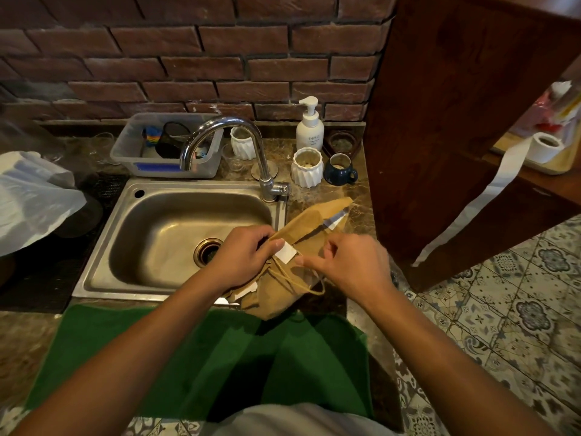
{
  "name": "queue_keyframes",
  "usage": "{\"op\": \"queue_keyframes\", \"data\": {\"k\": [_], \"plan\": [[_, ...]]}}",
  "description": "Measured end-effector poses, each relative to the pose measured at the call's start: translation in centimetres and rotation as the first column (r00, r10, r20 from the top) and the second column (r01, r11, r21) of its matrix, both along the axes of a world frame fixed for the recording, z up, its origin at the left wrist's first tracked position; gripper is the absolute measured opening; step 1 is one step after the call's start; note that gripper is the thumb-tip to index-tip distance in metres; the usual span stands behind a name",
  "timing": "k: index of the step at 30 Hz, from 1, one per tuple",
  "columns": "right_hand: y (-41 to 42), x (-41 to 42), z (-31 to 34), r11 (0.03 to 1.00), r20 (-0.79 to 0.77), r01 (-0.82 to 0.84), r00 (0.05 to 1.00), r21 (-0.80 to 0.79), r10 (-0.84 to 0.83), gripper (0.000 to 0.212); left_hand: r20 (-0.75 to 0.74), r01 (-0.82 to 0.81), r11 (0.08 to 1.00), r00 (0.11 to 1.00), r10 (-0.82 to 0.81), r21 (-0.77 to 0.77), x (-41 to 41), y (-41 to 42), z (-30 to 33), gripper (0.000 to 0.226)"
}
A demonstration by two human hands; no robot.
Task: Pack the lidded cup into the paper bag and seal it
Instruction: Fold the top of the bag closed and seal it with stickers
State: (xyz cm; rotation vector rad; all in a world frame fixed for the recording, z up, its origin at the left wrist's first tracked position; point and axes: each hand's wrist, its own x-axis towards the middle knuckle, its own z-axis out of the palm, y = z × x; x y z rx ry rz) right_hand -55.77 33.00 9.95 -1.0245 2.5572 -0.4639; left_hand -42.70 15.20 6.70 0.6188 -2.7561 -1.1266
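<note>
Sealing step in hand: paper bag (295, 272) lies just right of the sink (176, 221), top folded; cup not visible, presumably inside. Left hand (245, 256) pinches the fold beside a white sticker (286, 252); right hand (342, 262) curled, thumb extended toward the sticker, holding nothing evident. Next: press sticker flat across the fold.

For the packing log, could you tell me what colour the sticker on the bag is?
White; the sticker on the brown paper bag shows in the head view.

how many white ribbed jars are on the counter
2: one jar behind the faucet, beside the plastic bin; the other jar right of the faucet, between the soap bottle and blue mug.
</note>
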Motion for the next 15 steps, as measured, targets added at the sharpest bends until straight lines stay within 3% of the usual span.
{"op": "queue_keyframes", "data": {"k": [2, 4, 5, 8, 11, 15], "plan": [[0.1, -0.5, 1.3, 0.96, -0.228, -0.167, 0.967, -0.226, 0.114, 0.037, 0.036, 0.097, 0.99, 0.995, -0.094, -0.098, -0.3, -0.4, 0.5, 0.02], [-1.0, -1.6, 2.1, 0.918, -0.375, -0.332, 0.897, -0.217, 0.236, 0.049, 0.083, 0.201, 0.965, 0.978, -0.19, -0.167, -0.8, -0.4, 0.9, 0.021], [-1.7, -2.3, 2.0, 0.911, -0.375, -0.397, 0.866, -0.114, 0.331, 0.055, 0.105, 0.243, 0.95, 0.968, -0.226, -0.196, -1.0, -0.3, 1.1, 0.022], [-3.7, -3.0, 1.7, 0.845, -0.216, -0.51, 0.818, 0.157, 0.534, 0.034, 0.138, 0.32, 0.912, 0.946, -0.293, -0.258, -1.8, -0.1, 1.9, 0.02], [-4.4, -2.9, 1.1, 0.819, -0.084, -0.557, 0.817, 0.14, 0.57, 0.025, 0.148, 0.341, 0.897, 0.939, -0.31, -0.282, -2.3, -0.1, 2.0, 0.018], [-4.3, -3.1, 0.1, 0.829, -0.014, -0.551, 0.832, 0.1, 0.555, 0.017, 0.209, 0.354, 0.921, 0.924, -0.319, -0.162, -2.3, -0.7, 1.7, 0.019]]}}
